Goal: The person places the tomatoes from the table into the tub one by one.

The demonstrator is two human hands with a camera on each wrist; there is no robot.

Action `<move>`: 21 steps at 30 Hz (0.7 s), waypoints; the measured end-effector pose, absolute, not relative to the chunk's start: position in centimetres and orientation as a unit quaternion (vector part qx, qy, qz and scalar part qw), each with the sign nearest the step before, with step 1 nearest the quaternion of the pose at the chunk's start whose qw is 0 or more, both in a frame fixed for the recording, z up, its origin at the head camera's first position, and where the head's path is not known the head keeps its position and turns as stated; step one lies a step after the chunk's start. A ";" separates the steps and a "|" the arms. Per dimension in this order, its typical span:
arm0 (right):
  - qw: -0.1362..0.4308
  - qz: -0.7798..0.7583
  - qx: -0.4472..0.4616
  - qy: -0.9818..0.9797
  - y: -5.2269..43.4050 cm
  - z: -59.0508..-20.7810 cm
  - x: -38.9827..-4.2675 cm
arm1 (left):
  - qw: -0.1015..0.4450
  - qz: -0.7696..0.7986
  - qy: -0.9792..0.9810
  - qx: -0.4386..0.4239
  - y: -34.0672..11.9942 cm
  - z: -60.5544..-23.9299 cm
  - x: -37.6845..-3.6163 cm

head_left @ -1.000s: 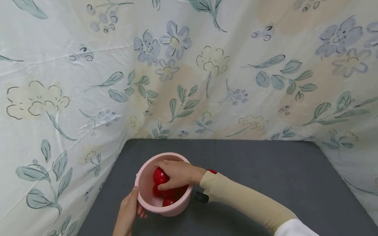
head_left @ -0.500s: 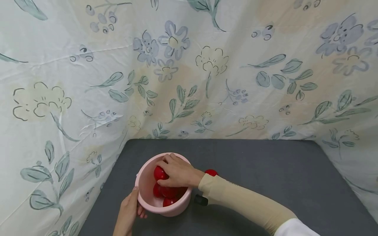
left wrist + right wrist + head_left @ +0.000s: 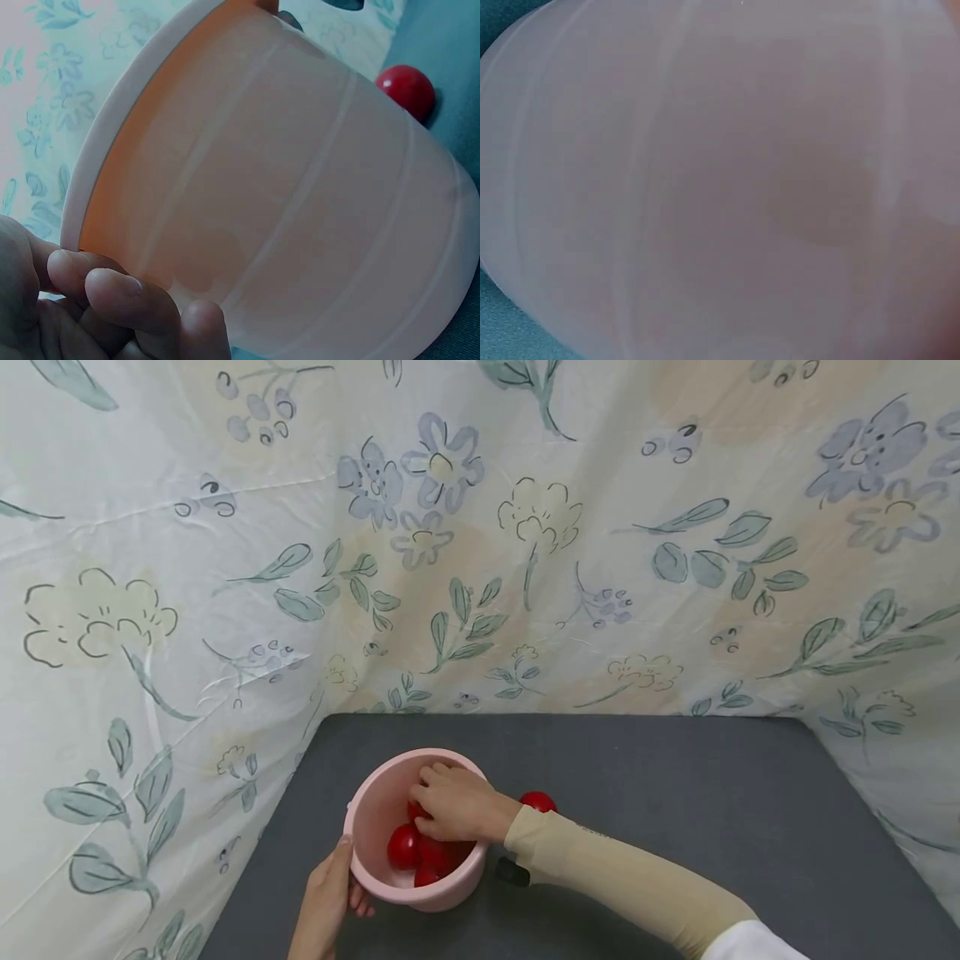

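Head view, right hand point(image 3: 457, 806): reaches into pink bowl point(image 3: 371, 827), fingers curled down among red balls point(image 3: 403, 846); whether one is gripped, cannot tell.
Head view, left hand point(image 3: 327, 902): thumb up against near-left rim of bowl, fingers under its side, holding it.
Head view, count: at least three red balls seen in bowl; one loose red ball point(image 3: 538, 801) on grey mat point(image 3: 675, 793), just behind right wrist.
Head view, room: open mat to right of right arm; flowered cloth point(image 3: 480, 543) close on left of left hand and along far edge.
Left wrist view: bowl's outer wall point(image 3: 300, 210) fills frame, tilted; fingertips point(image 3: 112, 289) curled at its base; loose ball point(image 3: 406, 88) beyond bowl; inside of bowl hidden.
Right wrist view: only bowl's pale wall point(image 3: 720, 180), blurred; strip of mat point(image 3: 495, 315) at lower left; hand and balls unseen.
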State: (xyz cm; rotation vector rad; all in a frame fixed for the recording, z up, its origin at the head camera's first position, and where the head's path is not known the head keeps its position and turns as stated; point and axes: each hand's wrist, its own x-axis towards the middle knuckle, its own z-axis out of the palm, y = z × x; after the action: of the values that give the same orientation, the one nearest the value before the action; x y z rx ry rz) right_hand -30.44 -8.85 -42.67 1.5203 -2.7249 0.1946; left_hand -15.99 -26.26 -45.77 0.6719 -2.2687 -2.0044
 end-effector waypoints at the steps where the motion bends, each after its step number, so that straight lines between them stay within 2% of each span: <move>1: 0.012 0.047 0.490 -0.870 -8.8 -42.7 -30.4 | 0.019 -0.647 -0.732 0.215 -26.2 -45.8 -16.0; 6: 0.025 0.019 0.499 -0.866 -8.7 -43.0 -30.3 | 0.016 -0.651 -0.728 0.216 -25.9 -45.8 -15.8; 15: -0.049 0.150 0.496 -0.854 -8.3 -42.5 -30.3 | 0.023 -0.653 -0.727 0.213 -25.7 -46.0 -15.3; 21: -0.054 0.200 0.501 -0.840 -6.8 -40.4 -30.3 | 0.023 -0.650 -0.728 0.215 -25.7 -46.2 -15.0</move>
State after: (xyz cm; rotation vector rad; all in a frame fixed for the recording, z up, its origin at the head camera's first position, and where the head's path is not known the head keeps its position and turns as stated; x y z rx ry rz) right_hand -30.27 -6.83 -40.39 1.6307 -2.7336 0.6507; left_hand -15.00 -25.73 -46.20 0.6665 -2.2539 -2.0137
